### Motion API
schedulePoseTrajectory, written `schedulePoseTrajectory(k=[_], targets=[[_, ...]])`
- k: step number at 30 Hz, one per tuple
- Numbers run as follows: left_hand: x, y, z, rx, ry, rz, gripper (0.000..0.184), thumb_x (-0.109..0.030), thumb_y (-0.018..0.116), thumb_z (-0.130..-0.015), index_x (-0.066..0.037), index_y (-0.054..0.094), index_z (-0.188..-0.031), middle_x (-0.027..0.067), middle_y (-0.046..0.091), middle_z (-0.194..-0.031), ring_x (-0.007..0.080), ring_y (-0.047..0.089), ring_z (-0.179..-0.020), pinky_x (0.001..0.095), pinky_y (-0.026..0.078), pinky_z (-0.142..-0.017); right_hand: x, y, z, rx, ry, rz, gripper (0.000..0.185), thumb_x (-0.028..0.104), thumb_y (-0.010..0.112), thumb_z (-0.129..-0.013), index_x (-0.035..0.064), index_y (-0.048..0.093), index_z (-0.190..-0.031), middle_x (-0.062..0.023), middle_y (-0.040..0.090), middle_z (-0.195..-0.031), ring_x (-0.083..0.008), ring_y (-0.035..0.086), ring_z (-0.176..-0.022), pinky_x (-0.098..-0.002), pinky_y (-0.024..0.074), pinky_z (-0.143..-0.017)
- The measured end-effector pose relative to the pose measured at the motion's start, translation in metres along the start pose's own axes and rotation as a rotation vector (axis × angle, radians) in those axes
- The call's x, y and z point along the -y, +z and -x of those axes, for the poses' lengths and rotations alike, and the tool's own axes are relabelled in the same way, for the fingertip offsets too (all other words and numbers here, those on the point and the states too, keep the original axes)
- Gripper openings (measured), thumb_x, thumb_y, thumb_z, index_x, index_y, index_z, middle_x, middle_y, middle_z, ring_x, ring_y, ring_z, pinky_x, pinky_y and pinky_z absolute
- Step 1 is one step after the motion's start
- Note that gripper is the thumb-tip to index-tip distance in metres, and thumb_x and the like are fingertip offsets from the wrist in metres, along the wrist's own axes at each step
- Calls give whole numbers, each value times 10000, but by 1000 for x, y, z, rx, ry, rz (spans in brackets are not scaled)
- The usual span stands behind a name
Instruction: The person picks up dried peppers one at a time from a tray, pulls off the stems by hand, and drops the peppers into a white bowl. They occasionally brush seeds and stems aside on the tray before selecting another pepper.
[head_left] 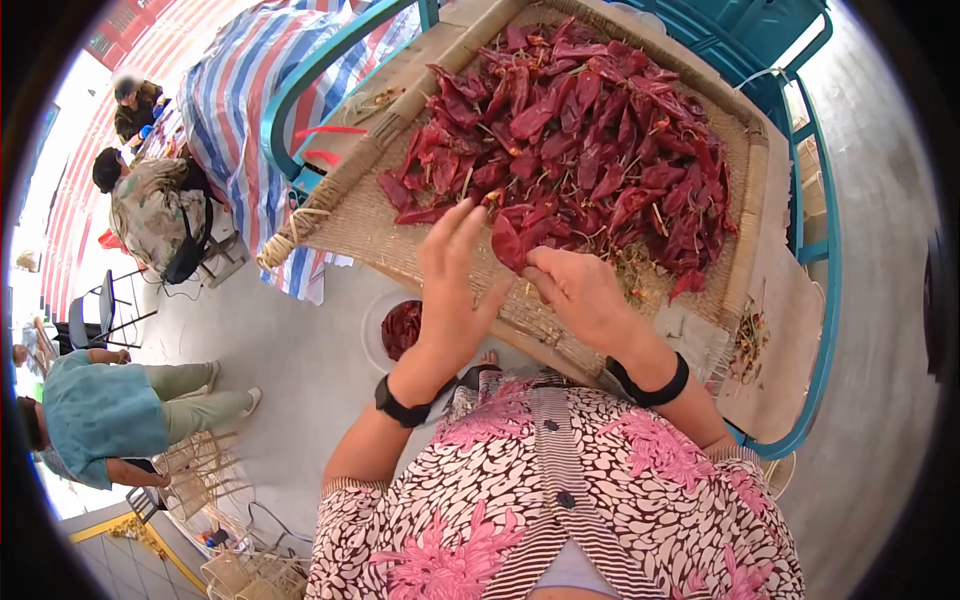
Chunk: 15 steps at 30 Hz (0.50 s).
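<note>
A large heap of dried red chili peppers lies on a woven tray in front of me. My right hand pinches the end of a single red pepper at the tray's near side. Just left of that pepper, my left hand is raised with its fingers stretched out and the thumb apart, holding nothing that shows. Below the tray's near edge, a white bucket contains more red peppers. Loose stems and scraps lie near the right hand.
A teal metal frame surrounds the tray. Striped sheeting hangs at the upper left. Two people sit beyond it, and another person stands at the left. Baskets and a black folding chair are on the left.
</note>
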<state>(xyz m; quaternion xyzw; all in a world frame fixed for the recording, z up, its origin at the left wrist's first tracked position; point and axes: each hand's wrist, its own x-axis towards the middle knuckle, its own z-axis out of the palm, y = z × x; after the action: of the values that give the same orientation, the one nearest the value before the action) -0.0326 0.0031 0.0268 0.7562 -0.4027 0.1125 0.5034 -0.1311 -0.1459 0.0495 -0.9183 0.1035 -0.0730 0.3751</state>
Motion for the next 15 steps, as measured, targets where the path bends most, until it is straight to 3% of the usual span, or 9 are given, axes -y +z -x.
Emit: schedulePoseTrajectory(k=[1,4,5,8,11,15], targets=[[6,-7,0,126,171,-87,676,-137,747,-761,-59,477,-1376,129,548,-1320,277,379,-1365,432,278,-1116,-3,0,1,15,-34,41,118,156,549,-925,39,566,-923,-200,599,-796,-406,594,-774,-462,453,-639],[12,-12,4,395,415,-375,650,-122,753,-741,-59,509,-1340,118,538,-1348,268,387,-1370,462,270,-1119,-10,0,3,57,-147,131,107,148,539,-915,48,567,-939,-184,615,-799,-392,612,-772,-465,465,-631],[20,-9,7,399,431,-331,613,-116,741,-737,-59,531,-1310,101,577,-1258,260,469,-1274,459,300,-1099,-11,-1,3,68,-193,139,105,146,538,-910,52,568,-947,-179,620,-798,-386,618,-775,-466,470,-629],[25,-4,15,469,357,-220,544,-123,724,-761,-50,550,-1271,95,598,-1092,272,529,-1134,442,359,-1043,-7,-9,3,131,-243,181,107,135,535,-897,62,570,-966,-160,633,-791,-365,635,-775,-464,482,-622],[21,2,20,370,317,-221,489,-80,678,-771,-39,556,-1242,96,571,-963,288,538,-1007,421,402,-991,-4,-12,4,175,-231,258,99,130,533,-893,69,570,-961,-148,639,-784,-353,642,-755,-459,484,-608],[19,2,19,356,308,-251,399,-28,624,-745,-27,585,-1142,98,563,-927,291,529,-937,402,426,-880,-3,-14,4,153,-245,279,75,130,535,-885,72,560,-925,-136,642,-778,-344,644,-734,-446,487,-589]])
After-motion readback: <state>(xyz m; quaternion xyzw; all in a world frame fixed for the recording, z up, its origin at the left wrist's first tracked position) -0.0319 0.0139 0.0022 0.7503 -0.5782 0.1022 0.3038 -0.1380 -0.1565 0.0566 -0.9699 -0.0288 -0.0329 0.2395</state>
